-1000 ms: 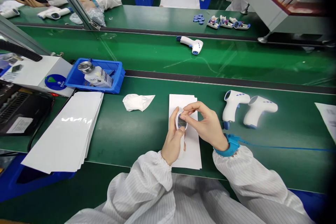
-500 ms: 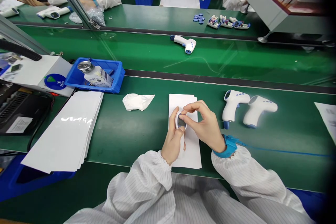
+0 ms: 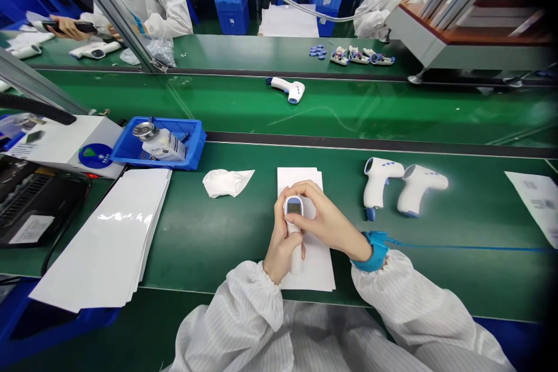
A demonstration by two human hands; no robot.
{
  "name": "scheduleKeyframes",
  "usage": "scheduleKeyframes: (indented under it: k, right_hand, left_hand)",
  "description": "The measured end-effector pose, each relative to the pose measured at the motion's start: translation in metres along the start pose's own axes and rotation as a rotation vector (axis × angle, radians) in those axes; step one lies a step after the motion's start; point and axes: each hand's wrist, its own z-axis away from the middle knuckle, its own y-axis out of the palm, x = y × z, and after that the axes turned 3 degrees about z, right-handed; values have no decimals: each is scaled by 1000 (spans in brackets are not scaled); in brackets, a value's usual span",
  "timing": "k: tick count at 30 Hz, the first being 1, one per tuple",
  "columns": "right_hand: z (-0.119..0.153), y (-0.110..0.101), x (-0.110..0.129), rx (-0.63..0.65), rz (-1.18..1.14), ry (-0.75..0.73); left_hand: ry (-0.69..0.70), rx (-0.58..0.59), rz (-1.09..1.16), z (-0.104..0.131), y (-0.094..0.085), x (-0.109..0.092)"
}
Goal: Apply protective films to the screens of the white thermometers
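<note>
A white handheld thermometer [image 3: 295, 208] with a small grey screen is upright between my two hands, its screen facing me. My left hand [image 3: 281, 244] is wrapped round its handle from the left. My right hand [image 3: 320, 218], with a blue band at the wrist, pinches the thermometer's head from the right, thumb beside the screen. Under both hands lies a stack of white paper [image 3: 320, 270]. To the right, two more white thermometers, one with a blue tip [image 3: 379, 183] and one beside it [image 3: 421, 186], lie on the green table [image 3: 209, 232].
A crumpled white tissue [image 3: 226, 182] lies left of the paper. Further left are a blue tray [image 3: 192, 145] holding a bottle [image 3: 163, 144], and a stack of white sheets [image 3: 104, 232]. Another thermometer [image 3: 288, 89] rests on the green belt [image 3: 226, 107]. People in white work across it.
The thermometer's screen has turned to face me, and my right fingers have shifted round its head. The whole view has tilted up, showing more of the far side.
</note>
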Motion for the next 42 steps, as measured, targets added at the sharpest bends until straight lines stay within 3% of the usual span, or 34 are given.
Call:
scheduleKeyframes:
  k: [6,10,14,21,26,33,36,39,42]
  right_hand:
    - [-1,-7,5,60,-116,3]
    - [-9,-9,13,8,-202,34]
    - [-13,0,25,-56,-208,-2]
    - [-7,6,31,39,-249,-65]
    - [-11,-5,26,104,-369,18]
    - [-15,3,22,-91,-410,153]
    - [-3,19,26,-114,-442,277]
    - [-1,29,19,52,-382,291]
    - [-31,15,-5,98,-76,271]
  left_hand:
    - [28,1,30,3,-1,-3]
    - [15,-6,19,5,1,-17]
    - [73,-130,6,1,6,-30]
    - [209,-286,-62,-3,4,-31]
    - [53,-213,-58,2,2,-30]
    - [8,-115,18,8,3,-40]
    - [91,-157,172,-3,0,-46]
    - [203,-176,384,-24,-3,-54]
    - [246,-143,233,-50,-13,-56]
